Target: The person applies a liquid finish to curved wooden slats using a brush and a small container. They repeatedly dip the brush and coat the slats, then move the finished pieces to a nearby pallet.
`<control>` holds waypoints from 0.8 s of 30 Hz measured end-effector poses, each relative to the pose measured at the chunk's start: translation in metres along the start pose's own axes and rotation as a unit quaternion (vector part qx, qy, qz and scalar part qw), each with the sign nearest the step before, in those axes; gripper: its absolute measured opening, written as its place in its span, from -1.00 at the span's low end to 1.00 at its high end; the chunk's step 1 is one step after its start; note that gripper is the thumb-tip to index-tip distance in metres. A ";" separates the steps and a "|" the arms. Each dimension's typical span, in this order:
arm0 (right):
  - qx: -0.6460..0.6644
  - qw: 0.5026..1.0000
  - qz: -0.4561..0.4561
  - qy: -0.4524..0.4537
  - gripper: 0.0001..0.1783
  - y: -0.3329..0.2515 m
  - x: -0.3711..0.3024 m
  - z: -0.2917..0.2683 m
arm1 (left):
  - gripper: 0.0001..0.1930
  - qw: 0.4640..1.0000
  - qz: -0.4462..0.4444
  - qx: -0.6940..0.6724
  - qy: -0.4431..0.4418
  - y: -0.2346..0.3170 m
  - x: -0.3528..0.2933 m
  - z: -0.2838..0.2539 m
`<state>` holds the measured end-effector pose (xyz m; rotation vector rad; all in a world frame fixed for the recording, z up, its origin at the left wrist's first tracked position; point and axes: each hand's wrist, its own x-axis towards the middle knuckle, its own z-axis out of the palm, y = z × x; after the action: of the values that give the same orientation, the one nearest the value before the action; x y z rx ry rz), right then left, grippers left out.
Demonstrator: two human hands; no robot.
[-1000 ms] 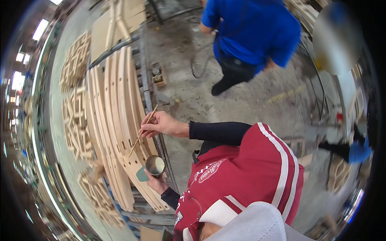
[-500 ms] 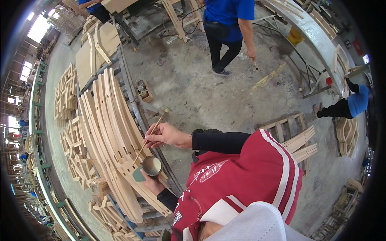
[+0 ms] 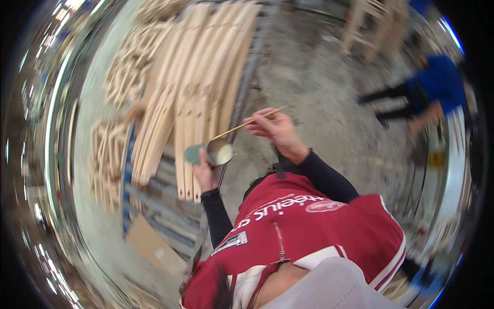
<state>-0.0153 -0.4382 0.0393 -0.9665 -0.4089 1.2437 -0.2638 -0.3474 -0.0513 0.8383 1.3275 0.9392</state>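
Note:
My left hand [image 3: 206, 174] is closed around a small round cup [image 3: 220, 152] of pale, cream-coloured liquid. A flat green piece [image 3: 194, 153], perhaps sandpaper, is held against the cup in the same hand. My right hand [image 3: 278, 133] pinches a thin wooden stick [image 3: 242, 125], whose lower end is at the cup's rim; whether it has a brush tip, I cannot tell. Beyond the cup, long curved wooden strips [image 3: 198, 98] with small holes and slots lie side by side on a rack. Both hands are over the rack's right edge, apart from the strips.
The metal rack [image 3: 164, 206] has blue and grey bars, with a brown board [image 3: 154, 246] at its near end. Stacked wooden frames [image 3: 139, 59] stand to its left. A person in blue [image 3: 437, 85] is at the far right, and a wooden stand [image 3: 368, 26] is at the back.
The view has turned, so the strips and the person in blue show elsewhere. The stick has tipped flatter, its lower end now at the cup's rim. Both hands keep their hold.

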 end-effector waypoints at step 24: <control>-0.145 0.957 0.130 -0.215 -0.84 0.082 0.006 0.105 | -0.59 0.928 -0.040 -0.150 0.338 -0.032 -0.100 -0.157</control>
<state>-0.1391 -0.3905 0.0316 -1.0160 -0.8454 1.6743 -0.4183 -0.4558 -0.0516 0.2123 1.7200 1.3947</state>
